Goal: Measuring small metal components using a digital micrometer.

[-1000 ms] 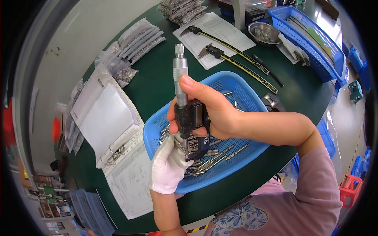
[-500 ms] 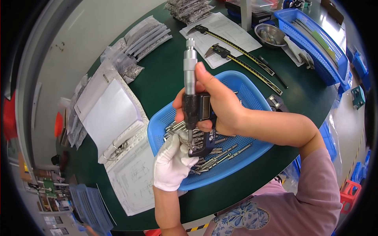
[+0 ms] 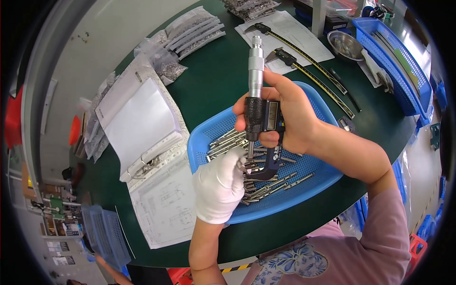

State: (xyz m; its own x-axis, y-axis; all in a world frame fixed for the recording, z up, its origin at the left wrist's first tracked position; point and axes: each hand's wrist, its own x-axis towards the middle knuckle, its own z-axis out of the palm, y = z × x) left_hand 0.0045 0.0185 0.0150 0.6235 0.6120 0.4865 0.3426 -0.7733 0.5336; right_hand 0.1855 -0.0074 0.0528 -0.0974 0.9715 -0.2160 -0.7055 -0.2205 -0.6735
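Compared with the earlier frames, the digital micrometer [image 3: 260, 118] is held in much the same upright pose above the blue tray [image 3: 323, 178], though it appears slightly higher and more central in view; the grip of both hands is unchanged.

The small part being measured is hidden: it is pinched in the fingertips of the gloved left hand [image 3: 219, 185] at the micrometer's frame, and its shape cannot be made out. The micrometer's display is too small to be read, and part of its body is covered by the thumb and fingers of the right hand [image 3: 292, 118]. The far end of the long calipers [image 3: 311, 64] is partly masked by that hand.

The micrometer is clasped by the bare right hand around its black body, the thimble pointing up and away from the person. The white-gloved left hand is closed just below and to the left, touching the lower frame. Both hands are held over the blue tray, in which many slim metal pins [image 3: 268, 187] lie loose. The tray rests on the green desk [image 3: 209, 80], with an open binder [image 3: 137, 123] of drawings to its left.
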